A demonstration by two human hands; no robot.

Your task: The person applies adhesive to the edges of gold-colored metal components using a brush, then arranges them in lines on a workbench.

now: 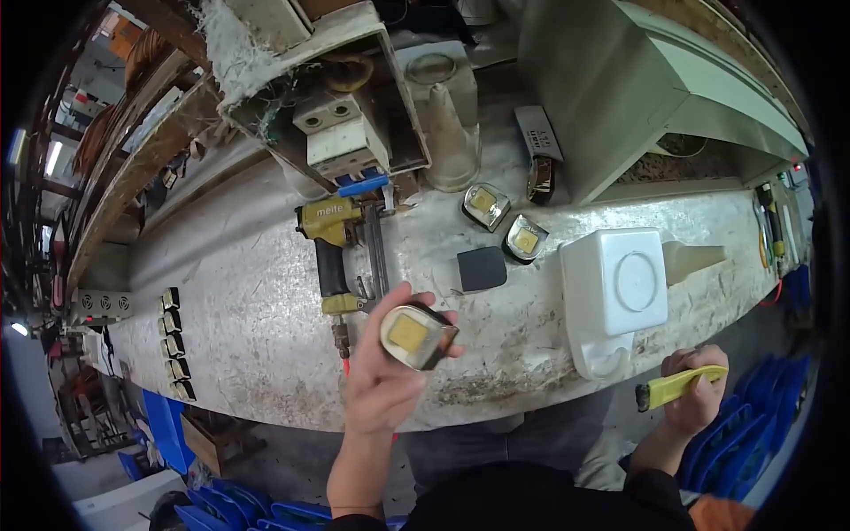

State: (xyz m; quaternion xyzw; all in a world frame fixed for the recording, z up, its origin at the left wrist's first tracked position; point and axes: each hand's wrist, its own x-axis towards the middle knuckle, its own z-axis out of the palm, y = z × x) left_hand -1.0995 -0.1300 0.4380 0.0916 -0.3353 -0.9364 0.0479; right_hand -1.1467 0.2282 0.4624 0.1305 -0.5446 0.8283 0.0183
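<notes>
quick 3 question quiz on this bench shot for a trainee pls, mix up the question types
1. True or false: the left hand holds a black square part with a yellow centre up over the bench edge.
2. What does the right hand grip?
A. a yellow-handled tool
B. a blue clamp
C. a white cone
3. Fill in: the yellow nail gun lies on the bench to the ____ of the white moulded block.

Key
1. True.
2. A; its fingers are closed round the handle.
3. Left; two more square parts lie on the bench between them.
</notes>
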